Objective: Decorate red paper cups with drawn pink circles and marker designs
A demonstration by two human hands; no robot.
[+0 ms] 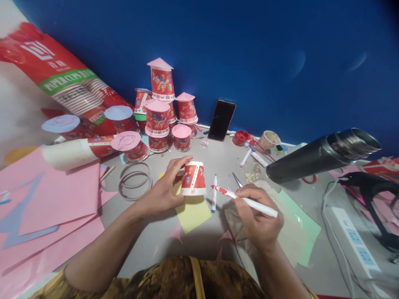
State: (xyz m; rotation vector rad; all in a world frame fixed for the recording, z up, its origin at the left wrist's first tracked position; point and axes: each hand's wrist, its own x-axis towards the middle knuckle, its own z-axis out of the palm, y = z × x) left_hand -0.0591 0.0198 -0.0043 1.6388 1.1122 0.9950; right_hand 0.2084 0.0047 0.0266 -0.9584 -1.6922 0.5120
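With fingers around its left side, my left hand [166, 187] holds a red and white paper cup [193, 179] standing upside down, its white rim at the bottom. My right hand [260, 214] grips a white marker [252, 202] whose red tip end points left toward the cup, a short way apart from it. A blue-ended marker [214, 193] lies on the table between the cup and the red marker. Under and in front of the cup is a sheet of yellow paper [195, 214].
Cups with pink paper tops [158, 112] are stacked at the back. A phone [222, 120] leans on the blue wall. Pink paper sheets [62, 191] lie left, near metal rings [134, 181]. A steel flask [311, 158] and a power strip [355, 236] are on the right.
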